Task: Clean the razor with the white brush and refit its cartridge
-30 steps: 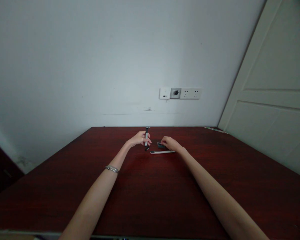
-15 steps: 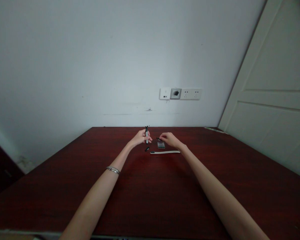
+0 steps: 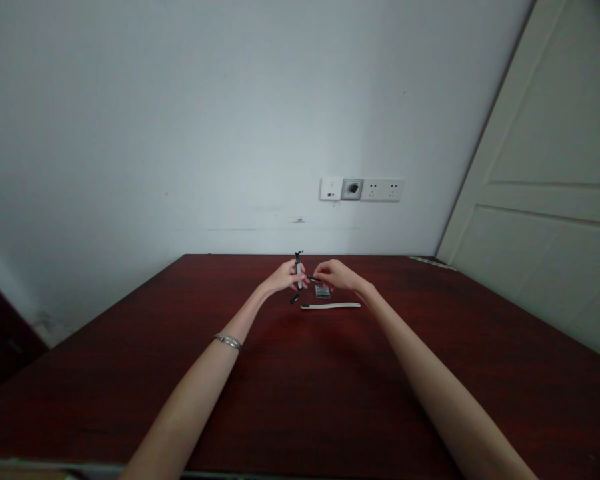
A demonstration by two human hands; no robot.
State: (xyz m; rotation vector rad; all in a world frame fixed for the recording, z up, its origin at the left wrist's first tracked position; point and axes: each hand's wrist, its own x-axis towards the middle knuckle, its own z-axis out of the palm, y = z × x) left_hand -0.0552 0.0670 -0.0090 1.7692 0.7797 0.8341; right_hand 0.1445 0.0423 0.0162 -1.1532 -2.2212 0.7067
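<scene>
Upright in my left hand (image 3: 283, 276) is a slim grey-and-black handle (image 3: 299, 268) with a small dark head on top; its exact kind is too small to make out. My left fingers are closed around its middle. My right hand (image 3: 336, 275) pinches a small thin dark piece (image 3: 313, 278), whose tip is close beside the left fingers; whether they touch I cannot tell. Below the right fingers lies a small clear case (image 3: 323, 291). A short black piece (image 3: 295, 299) rests under the left hand. Nearer to me is a long pale strip (image 3: 333, 306) with a dark end.
All this is toward the far side of a dark red wooden table (image 3: 300, 387). Behind it rises a white wall with a row of sockets (image 3: 363, 189). A pale panelled door (image 3: 545, 180) stands at the right.
My right hand has moved left with the thin dark piece, closer to the left hand. The left hand and its handle have shifted slightly right.
</scene>
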